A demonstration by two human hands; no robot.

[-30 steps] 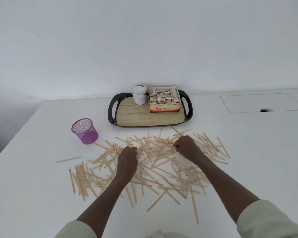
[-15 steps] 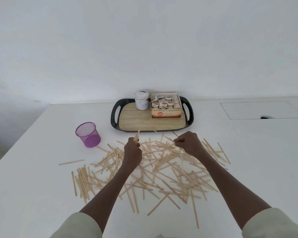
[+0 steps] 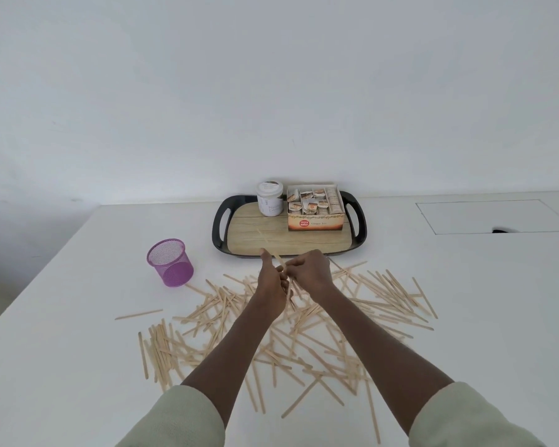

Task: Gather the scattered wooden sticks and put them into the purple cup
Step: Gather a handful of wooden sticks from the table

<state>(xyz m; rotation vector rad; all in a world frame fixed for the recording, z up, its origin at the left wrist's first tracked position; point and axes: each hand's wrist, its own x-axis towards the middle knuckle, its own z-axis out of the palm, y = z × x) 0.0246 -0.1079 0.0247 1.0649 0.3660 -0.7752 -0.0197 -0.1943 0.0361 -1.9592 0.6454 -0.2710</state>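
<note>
Two hands were recorded together above the far edge of the stick pile, in front of the tray. The left hand was seen with thumb raised and fingers curled round a few sticks, which slanted up and away over the tray's near rim. The right hand was held just beside it, fingertips pinched at the same sticks; exactly which fingers made contact could not be resolved. Both hands were lifted clear of the table.

Most sticks were noted loose on the table: a dense scatter beneath and around the forearms, a roughly parallel group at the left, and one lone stick apart at the far left.

The cup, purple mesh, was observed upright on the table, left of the tray and beyond the pile's left part, well apart from both hands. No sticks were visible inside it, though the mesh interior was only partly readable.

On the tray, a white jar and an open box of sachets were logged side by side at its far edge. Pale green sleeves were seen at the bottom of the view.
</note>
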